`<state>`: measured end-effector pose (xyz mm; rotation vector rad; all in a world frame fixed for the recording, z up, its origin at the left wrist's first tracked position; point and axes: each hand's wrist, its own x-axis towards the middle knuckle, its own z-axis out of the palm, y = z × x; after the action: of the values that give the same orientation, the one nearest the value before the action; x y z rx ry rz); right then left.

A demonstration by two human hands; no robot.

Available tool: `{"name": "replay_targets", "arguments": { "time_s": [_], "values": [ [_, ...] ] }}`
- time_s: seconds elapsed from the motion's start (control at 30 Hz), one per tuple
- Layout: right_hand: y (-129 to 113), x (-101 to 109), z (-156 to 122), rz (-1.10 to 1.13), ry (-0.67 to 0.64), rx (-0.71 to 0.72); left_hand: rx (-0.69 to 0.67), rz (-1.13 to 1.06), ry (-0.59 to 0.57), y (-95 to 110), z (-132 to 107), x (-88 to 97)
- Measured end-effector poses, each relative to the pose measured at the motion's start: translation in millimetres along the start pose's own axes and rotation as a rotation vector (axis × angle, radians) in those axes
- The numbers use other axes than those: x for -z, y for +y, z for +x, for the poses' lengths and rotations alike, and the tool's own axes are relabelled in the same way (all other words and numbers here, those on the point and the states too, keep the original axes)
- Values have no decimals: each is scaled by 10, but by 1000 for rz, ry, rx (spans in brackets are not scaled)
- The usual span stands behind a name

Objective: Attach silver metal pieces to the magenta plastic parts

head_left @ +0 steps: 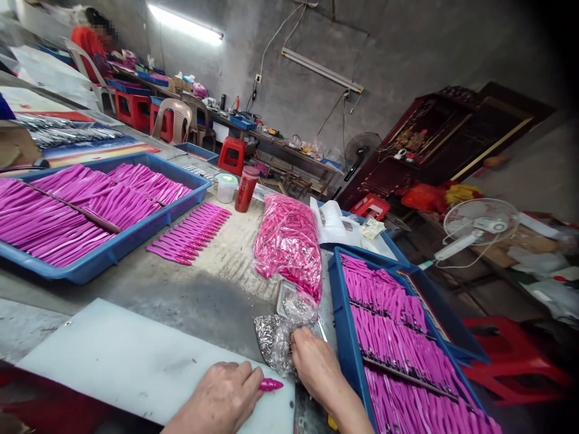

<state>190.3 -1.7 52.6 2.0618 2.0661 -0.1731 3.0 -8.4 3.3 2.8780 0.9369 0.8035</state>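
My left hand (224, 395) is closed around a magenta plastic piece (271, 384), whose pointed end sticks out to the right above a white board (136, 367). Beyond the board's right end, my right hand (312, 361) has its fingers bent at a clear plastic bag (284, 349) of small metal parts. Its fingertips are partly hidden by the bag, so whatever they pinch does not show. Small shiny metal parts (266, 333) lie just left of that bag. Farther back stands a large clear bag of pink plastic pieces (289, 241).
Blue trays of long magenta pieces stand left (158, 214) and right (337, 283). A row of magenta pieces (192, 232) lies on the table. Behind are a red-brown bottle (246, 190) and a lidded tub (226, 190). A person (88, 45) sits at the far left.
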Motion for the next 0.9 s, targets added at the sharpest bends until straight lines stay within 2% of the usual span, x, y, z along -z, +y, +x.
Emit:
{"name": "replay_targets", "arguments": {
  "time_s": [0.2, 0.37, 0.5, 0.7, 0.9],
  "values": [
    [28, 60, -41, 103, 2, 13, 3, 9, -48, 0, -11, -11],
    [7, 121, -184, 348, 17, 49, -2, -1, -83, 0, -21, -38],
    [-90, 97, -322, 504, -29, 118, -15, -5, -107, 10, -12, -8],
    [-237, -52, -353, 445, -79, 176, -29, 3, -113, 14, -2, 23],
    [-296, -62, -311, 344, -117, 145, -40, 48, -155, 29, 4, -5]
  ]
}}
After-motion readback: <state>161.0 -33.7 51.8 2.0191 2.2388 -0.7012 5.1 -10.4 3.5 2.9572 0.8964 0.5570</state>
